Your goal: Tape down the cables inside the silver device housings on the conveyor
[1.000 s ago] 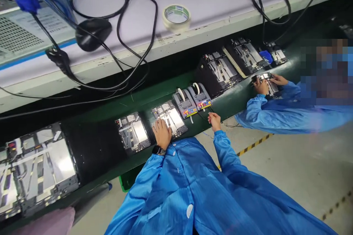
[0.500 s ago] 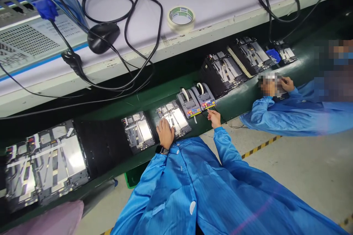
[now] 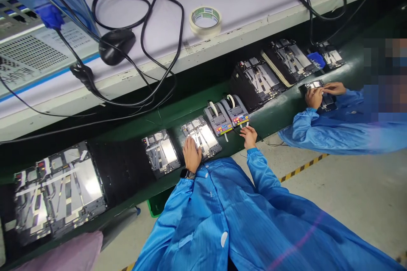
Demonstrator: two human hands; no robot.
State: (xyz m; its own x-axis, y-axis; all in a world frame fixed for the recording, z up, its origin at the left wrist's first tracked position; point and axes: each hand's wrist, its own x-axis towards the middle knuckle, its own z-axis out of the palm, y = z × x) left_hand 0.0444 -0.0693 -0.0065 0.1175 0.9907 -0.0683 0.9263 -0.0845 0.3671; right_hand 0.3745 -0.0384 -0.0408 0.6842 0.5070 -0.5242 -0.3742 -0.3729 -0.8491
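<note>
One long green conveyor belt (image 3: 273, 122) runs across the view, with a white shelf (image 3: 241, 4) behind it, on which a tangle of black cables (image 3: 159, 12), a black computer mouse (image 3: 116, 46) and a roll of masking tape (image 3: 205, 20) are laid. Along the belt, black-framed tablet assemblies (image 3: 162, 152) are set out in a row, their silver foil strips facing up. The nearest tablet assembly (image 3: 206, 135) is placed just beside a pair of electronic tape dispensers (image 3: 226, 114) and is covered in part by the left hand (image 3: 191, 154), which is laid open and flat on it, nothing gripped, with a wristwatch (image 3: 187, 173) at the wrist. The right hand (image 3: 249, 136) is held at the belt's edge just below the dispensers, fingers lightly curled; whether anything is pinched cannot be told. Pressing down on the panel is judged to be the step in hand — the dispensers' tape is what lies closest to the right hand. Farther along, a co-worker's hand (image 3: 314, 98) is kept on a separate assembly (image 3: 327, 102).
</note>
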